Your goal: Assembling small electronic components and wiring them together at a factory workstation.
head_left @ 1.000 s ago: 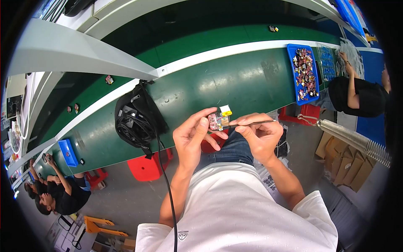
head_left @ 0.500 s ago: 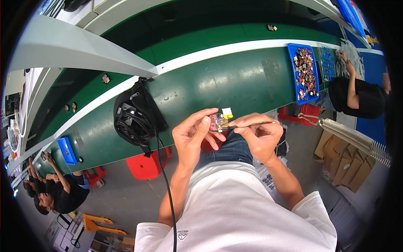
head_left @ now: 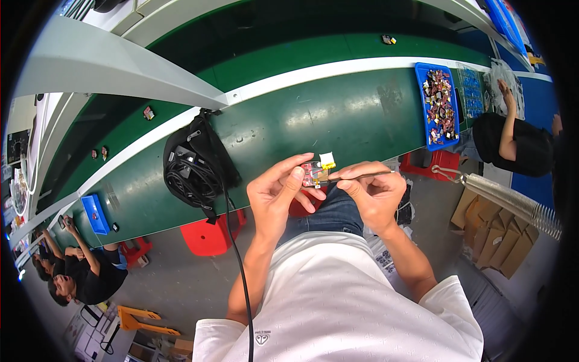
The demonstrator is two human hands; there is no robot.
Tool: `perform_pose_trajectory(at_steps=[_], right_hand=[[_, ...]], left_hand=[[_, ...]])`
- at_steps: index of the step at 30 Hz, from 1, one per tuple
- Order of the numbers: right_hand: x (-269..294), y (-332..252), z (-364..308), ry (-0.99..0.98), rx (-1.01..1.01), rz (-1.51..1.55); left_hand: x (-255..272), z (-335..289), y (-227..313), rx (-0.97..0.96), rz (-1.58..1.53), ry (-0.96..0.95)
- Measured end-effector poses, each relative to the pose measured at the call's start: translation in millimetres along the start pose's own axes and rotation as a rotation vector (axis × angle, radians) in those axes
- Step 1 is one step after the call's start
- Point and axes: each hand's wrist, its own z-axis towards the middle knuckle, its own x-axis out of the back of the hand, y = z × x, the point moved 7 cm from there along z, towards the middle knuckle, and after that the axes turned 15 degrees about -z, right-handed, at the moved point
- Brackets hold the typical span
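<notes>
My left hand (head_left: 274, 190) pinches a small circuit board (head_left: 309, 174) with red wires between thumb and fingers, above the near edge of the bench. A white and yellow piece, perhaps a small battery (head_left: 327, 160), sticks out at the board's far right corner. In my right hand (head_left: 375, 192) is a slim dark tool (head_left: 368, 176), tweezers by its look, held like a pen. Its tip reaches the board's right side, where wires show; whether it grips a wire is too small to tell.
A blue tray (head_left: 417, 90) heaped with small wired boards stands at the bench's right. Left lies a black bag (head_left: 184, 163) with cables. A small blue tray (head_left: 96, 218) sits farther left. Boards lie on the green belt (head_left: 283, 51). A co-worker (head_left: 512, 133) sits at right, others at left.
My hands, the board and the tool have barely moved. The boards on the belt have shifted slightly left. The co-worker at right has raised a hand.
</notes>
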Motion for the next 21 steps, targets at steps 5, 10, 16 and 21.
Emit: perform_pose_trajectory(at_steps=[5, 10, 16, 21], right_hand=[[0.2, -0.8, -0.4, 0.031, -0.009, 0.012], [2.6, -2.0, -2.0, 0.058, -0.05, -0.024], [-1.0, 2.0, -5.8, 0.044, -0.191, 0.029], [-3.2, -5.2, -7.5, 0.012, -0.165, -0.054]], left_hand=[[0.5, -0.1, -0.2, -0.004, -0.012, 0.011], [-1.8, 1.8, 1.0, -0.032, 0.025, 0.02], [3.9, 3.3, 0.0, 0.023, -0.019, 0.096], [5.5, 2.1, -0.5, 0.056, 0.068, 0.145]])
